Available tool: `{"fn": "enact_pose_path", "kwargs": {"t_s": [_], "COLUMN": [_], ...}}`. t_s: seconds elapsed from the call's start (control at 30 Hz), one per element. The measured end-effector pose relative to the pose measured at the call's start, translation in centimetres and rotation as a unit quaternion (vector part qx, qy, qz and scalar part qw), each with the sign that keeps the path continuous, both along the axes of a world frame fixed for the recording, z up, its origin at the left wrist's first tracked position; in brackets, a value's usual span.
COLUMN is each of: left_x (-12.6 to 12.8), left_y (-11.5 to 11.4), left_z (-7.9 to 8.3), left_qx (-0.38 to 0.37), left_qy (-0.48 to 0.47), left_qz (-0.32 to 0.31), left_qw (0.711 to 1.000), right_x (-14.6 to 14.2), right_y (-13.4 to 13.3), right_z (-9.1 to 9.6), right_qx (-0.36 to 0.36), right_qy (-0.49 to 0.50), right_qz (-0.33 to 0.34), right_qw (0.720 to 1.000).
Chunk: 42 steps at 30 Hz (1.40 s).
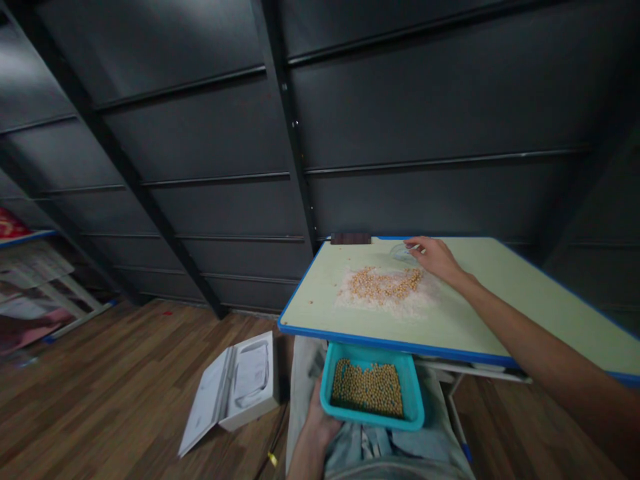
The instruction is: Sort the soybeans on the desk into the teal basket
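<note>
My left hand (320, 417) grips the left side of a turquoise plastic basket (413, 393) at my lap, just below the table edge. Inside it lie many round, tan beans (367, 385). Out over the table, my right hand (433, 255) has its fingers closed at the rim of a small clear dish (400, 253). What the dish contains is too blurred to make out. In front of that hand, a loose heap of orange-tan beans (375, 283) is spread on the tabletop, mixed with a pale, whitish powder or crumbs (400, 307).
The pale green table (480, 320) has a blue edge and stands close to a dark panelled wall (425, 113). A dark block (351, 239) sits at its far left corner. An opened white box (250, 380) rests on the wooden floor, left of my legs. Shelving (45, 273) stands far left.
</note>
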State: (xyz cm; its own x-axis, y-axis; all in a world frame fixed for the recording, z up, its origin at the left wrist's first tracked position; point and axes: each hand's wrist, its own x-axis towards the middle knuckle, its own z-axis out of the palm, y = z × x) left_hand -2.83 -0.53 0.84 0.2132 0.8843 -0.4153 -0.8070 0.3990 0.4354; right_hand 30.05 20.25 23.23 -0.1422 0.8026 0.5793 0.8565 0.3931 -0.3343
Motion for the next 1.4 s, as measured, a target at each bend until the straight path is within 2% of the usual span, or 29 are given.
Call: {"fn": "enact_pose_path", "kwargs": {"t_s": [0.37, 0.67, 0.93, 1.27, 1.4], "left_x": [0.2, 0.5, 0.4, 0.4, 0.6], "left_y": [-0.2, -0.3, -0.3, -0.1, -0.2], "left_z": [1.4, 2.3, 2.0, 1.6, 2.0], "left_qx": [-0.013, -0.006, -0.014, -0.022, -0.009], "left_qy": [0.017, 0.021, 0.019, 0.001, -0.003], "left_qz": [0.002, -0.002, -0.008, 0.003, 0.005], "left_qw": [1.000, 1.000, 1.000, 1.000, 1.000], "right_x": [0.7, 0.0, -0.9, -1.4, -1.9], "right_y": [0.4, 0.7, 0.3, 0.1, -0.2], "right_z": [-0.4, -0.7, -0.5, -0.3, -0.4], "right_qx": [-0.046, -0.100, -0.129, -0.129, -0.122], "right_qy": [0.008, 0.061, 0.094, 0.109, 0.112], "right_qz": [0.002, 0.070, 0.128, 0.156, 0.166], "right_qw": [0.999, 0.991, 0.979, 0.973, 0.972]}}
